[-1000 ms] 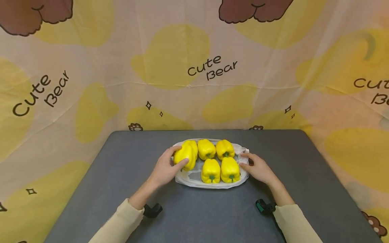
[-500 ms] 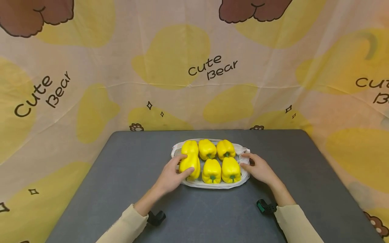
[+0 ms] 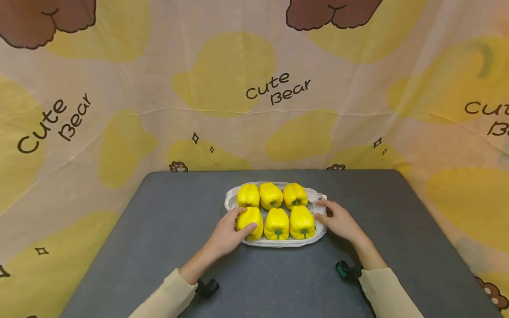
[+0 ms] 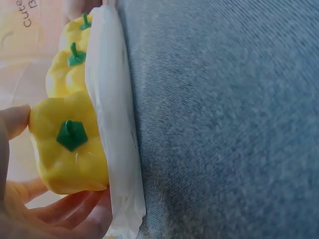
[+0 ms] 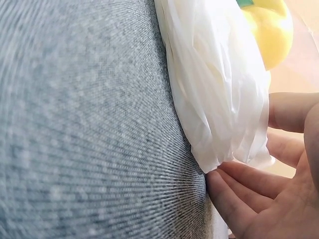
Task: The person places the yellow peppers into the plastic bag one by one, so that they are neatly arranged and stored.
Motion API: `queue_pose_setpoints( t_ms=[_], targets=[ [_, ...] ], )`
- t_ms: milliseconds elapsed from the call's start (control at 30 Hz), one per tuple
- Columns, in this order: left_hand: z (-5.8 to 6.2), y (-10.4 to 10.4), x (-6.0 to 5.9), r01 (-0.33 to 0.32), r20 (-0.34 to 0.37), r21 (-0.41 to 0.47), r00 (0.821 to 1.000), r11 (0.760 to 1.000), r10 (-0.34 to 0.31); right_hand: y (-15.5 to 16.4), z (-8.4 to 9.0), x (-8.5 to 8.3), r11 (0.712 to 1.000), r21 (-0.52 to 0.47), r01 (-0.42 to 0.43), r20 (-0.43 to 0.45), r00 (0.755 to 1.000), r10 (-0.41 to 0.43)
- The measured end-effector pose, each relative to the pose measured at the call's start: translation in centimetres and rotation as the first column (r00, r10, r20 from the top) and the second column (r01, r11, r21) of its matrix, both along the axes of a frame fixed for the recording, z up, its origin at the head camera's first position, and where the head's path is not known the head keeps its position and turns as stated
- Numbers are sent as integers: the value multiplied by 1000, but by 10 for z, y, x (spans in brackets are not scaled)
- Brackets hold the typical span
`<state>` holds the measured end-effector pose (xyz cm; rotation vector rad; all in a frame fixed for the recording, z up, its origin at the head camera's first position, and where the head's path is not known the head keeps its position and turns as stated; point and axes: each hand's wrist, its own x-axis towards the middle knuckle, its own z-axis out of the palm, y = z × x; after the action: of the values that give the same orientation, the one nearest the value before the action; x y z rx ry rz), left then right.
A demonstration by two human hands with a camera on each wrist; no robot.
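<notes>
A white plastic bag (image 3: 274, 243), its edge rolled into an oval rim, lies on the table with several yellow bell peppers in two rows. My left hand (image 3: 229, 232) grips the front-left bell pepper (image 3: 251, 219), thumb on one side and fingers on the other. In the left wrist view this bell pepper (image 4: 70, 149) shows its green stem, close against the bag's rim (image 4: 117, 109). At the bag's right end, my right hand (image 3: 338, 221) holds the edge between thumb and fingers. The right wrist view shows the gathered plastic bag (image 5: 219, 89) between the thumb and fingertips (image 5: 219, 184).
Inside the bag, the back row has a left bell pepper (image 3: 248, 195), a middle one (image 3: 271, 195) and a right one (image 3: 295, 195). Two more fill the front row. The grey table (image 3: 191, 198) ends at a printed cloth backdrop (image 3: 222, 88).
My left hand has brought its bell pepper toward me and slightly right, from over the back-left pepper down into the front-left spot. The right hand stays at the bag's edge.
</notes>
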<state>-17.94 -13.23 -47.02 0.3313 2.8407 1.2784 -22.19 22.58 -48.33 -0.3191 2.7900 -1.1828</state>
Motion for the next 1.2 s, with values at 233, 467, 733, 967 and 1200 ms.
queue_pose_setpoints(
  t_ms=[233,467,733,967,1200],
  targets=[
    [-2,5,-2,-20,-5,-31,1000,999,20,0,0,1,1000,3,1,2,1000,-1],
    [-1,9,-3,-35,-17,-69,999,997,34,1,-3,0,1000,19,10,-11,1000,-9],
    [1,7,-1,-23,-22,-79,1000,997,21,1,0,-1,1000,15,1,-27,1000,0],
    [6,1,1,-2,-74,-75,997,997,-3,1,8,3,1000,29,11,-32,999,-10],
    [12,-12,0,13,-165,-100,986,995,-30,3,15,7,999,46,-2,-57,998,5]
  ],
)
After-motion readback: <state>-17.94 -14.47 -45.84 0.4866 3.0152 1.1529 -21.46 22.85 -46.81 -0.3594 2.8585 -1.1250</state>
